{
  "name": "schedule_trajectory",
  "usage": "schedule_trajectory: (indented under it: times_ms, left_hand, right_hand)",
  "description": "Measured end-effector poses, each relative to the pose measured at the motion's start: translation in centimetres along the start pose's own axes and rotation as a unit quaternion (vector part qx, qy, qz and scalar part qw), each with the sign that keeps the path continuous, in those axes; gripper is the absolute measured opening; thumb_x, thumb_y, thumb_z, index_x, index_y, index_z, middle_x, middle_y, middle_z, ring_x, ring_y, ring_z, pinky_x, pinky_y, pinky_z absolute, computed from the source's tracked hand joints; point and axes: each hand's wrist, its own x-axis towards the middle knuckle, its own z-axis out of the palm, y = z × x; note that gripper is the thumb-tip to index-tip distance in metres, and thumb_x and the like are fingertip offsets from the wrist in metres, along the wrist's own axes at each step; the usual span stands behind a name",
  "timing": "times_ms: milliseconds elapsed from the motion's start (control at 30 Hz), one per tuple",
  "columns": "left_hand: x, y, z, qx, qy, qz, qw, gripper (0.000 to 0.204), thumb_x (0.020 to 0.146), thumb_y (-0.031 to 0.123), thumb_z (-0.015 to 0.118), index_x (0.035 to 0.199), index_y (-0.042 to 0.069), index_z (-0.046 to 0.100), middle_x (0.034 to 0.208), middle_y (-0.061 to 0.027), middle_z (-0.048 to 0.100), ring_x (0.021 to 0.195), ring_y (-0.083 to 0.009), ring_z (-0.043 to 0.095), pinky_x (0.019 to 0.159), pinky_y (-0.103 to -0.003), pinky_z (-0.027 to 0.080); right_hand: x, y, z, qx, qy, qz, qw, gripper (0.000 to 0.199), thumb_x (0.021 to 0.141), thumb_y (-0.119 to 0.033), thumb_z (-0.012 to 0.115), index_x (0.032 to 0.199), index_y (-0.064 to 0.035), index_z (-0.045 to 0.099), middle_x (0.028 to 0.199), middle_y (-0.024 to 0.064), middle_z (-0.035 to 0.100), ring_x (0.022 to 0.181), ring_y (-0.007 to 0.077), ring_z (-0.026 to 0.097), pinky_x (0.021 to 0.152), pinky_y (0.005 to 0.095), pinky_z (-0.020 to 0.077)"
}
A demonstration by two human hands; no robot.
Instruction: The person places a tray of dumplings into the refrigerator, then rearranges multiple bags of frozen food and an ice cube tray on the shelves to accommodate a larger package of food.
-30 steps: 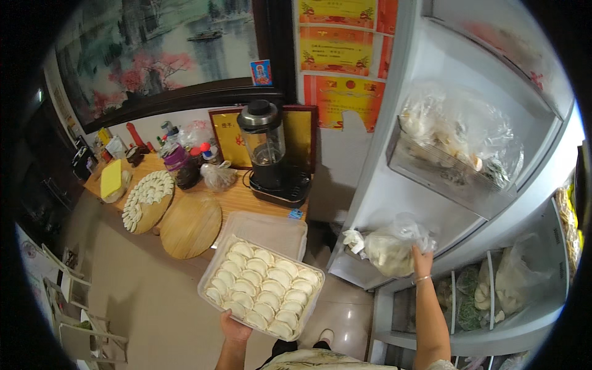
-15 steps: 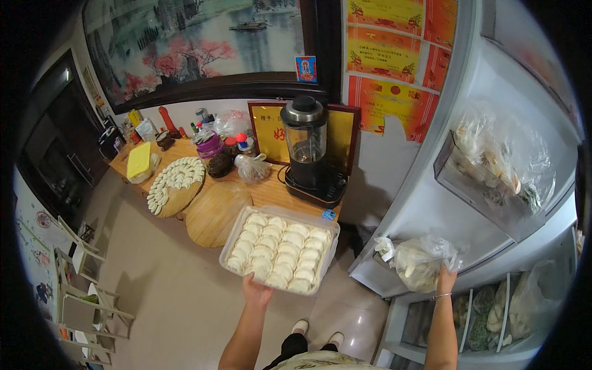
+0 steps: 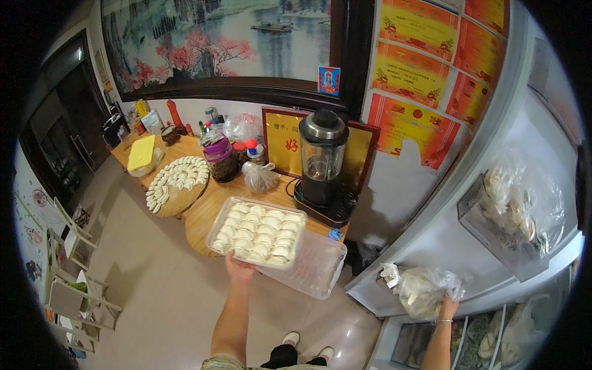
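Under the near edge of a clear plastic tray (image 3: 283, 266) of white dumplings (image 3: 256, 234), my left hand (image 3: 239, 267) grips it; the dumplings lie in neat rows. Partly beneath that tray, to its right, is a clear, shallow plastic lid or tray (image 3: 317, 271) reaching past the table corner. Far to the right, my right hand (image 3: 450, 308) is closed at the low shelf of the open refrigerator door (image 3: 364, 283), beside a clear plastic bag (image 3: 422, 293) with pale contents. The bag and shelf hide its fingertips, so what it grips is unclear.
The wooden table (image 3: 287, 200) carries a round board of shaped dumplings (image 3: 179, 182), a bare round board (image 3: 200, 222), a blender (image 3: 324, 160), jars, and a yellow-lidded box (image 3: 142, 154). Refrigerator drawers (image 3: 419, 342) lie below the door. Chairs (image 3: 77, 302) stand at left.
My left hand has moved the dumpling tray leftward over the bare round board, exposing the clear plastic piece beneath. My right hand stays at the door shelf by the bag. The view has shifted.
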Motion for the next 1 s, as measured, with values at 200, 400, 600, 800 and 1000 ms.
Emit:
schedule_trajectory:
  times_ms: [200,400,600,800,1000]
  left_hand:
    - [5.1,7.9,-3.4,-0.008,0.051,0.091,0.994,0.054,0.08,0.034,0.049,0.127,0.007,0.044,0.124,-0.0099,0.051,0.112,-0.0269,0.051,0.089,-0.04,0.045]
    - [9.9,10.6,-5.8,-0.026,0.069,0.096,0.993,0.055,0.078,0.031,0.053,0.127,0.006,0.044,0.126,-0.0084,0.05,0.112,-0.0273,0.049,0.087,-0.04,0.044]
    - [11.6,11.9,-9.5,0.028,0.005,0.099,0.995,0.057,0.087,0.03,0.054,0.135,0.007,0.035,0.135,-0.0126,0.042,0.123,-0.0293,0.041,0.104,-0.045,0.034]
    - [10.0,12.7,-14.6,0.381,0.219,0.114,0.891,0.057,0.087,0.029,0.056,0.133,0.004,0.035,0.129,-0.0161,0.044,0.118,-0.0259,0.045,0.099,-0.039,0.036]
    - [-2.6,-5.9,3.7,0.538,-0.076,0.105,0.833,0.029,0.081,0.011,0.052,0.11,0.006,0.051,0.091,-0.0024,0.052,0.086,-0.0134,0.054,0.069,-0.026,0.047]
  right_hand:
    - [0.6,0.6,0.1,-0.045,0.053,0.048,0.996,0.039,0.08,-0.004,0.055,0.118,0.0023,0.051,0.108,0.0068,0.057,0.083,0.0146,0.053,0.069,0.0269,0.0432]
    - [0.3,1.4,-1.2,-0.005,0.129,0.002,0.992,0.041,0.08,-0.015,0.058,0.12,-0.0071,0.05,0.091,0.0016,0.058,0.067,0.0119,0.051,0.05,0.0255,0.0382]
    - [-1.7,-4.3,0.2,-0.231,0.089,0.139,0.959,0.029,0.081,-0.02,0.061,0.107,-0.0058,0.058,0.092,0.0066,0.06,0.075,0.0185,0.056,0.056,0.0299,0.0458]
    - [-0.3,-3.2,0.5,-0.062,0.041,0.094,0.993,0.031,0.078,-0.014,0.065,0.106,-0.0042,0.056,0.094,0.0045,0.061,0.08,0.0152,0.057,0.061,0.0313,0.0483]
    - [-3.5,-7.6,0.4,-0.028,-0.055,0.01,0.998,0.043,0.073,-0.017,0.074,0.109,-0.0022,0.056,0.097,0.0018,0.062,0.087,0.0126,0.057,0.076,0.027,0.0458]
